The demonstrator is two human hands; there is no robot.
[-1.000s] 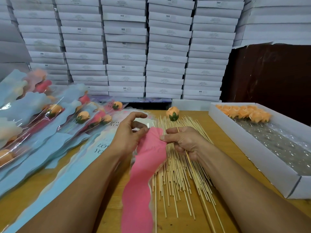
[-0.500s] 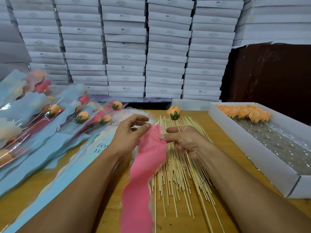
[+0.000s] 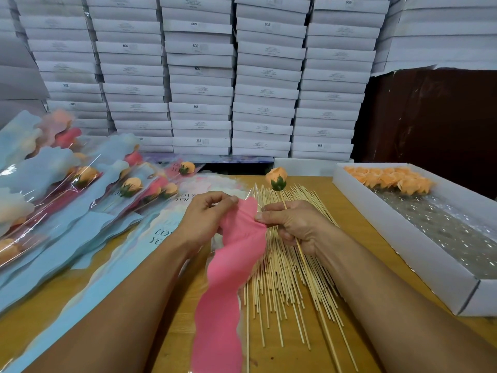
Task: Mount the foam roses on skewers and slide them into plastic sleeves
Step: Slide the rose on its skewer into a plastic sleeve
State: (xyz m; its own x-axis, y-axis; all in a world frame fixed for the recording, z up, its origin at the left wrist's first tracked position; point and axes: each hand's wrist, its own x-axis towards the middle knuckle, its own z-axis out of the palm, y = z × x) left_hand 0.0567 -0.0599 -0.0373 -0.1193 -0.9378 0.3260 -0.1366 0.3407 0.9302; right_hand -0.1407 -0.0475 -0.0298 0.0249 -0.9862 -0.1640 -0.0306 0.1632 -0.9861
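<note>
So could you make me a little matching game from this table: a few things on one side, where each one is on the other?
Things:
1. pink sleeve
2. skewered rose
3. loose roses
4. bare skewers

Places:
A. in the white tray on the right
B. spread on the table, under the hands
C. pinched at its top by both hands
D. on a stick held in the right hand

Pairs: 1-C, 2-D, 3-A, 4-B
</note>
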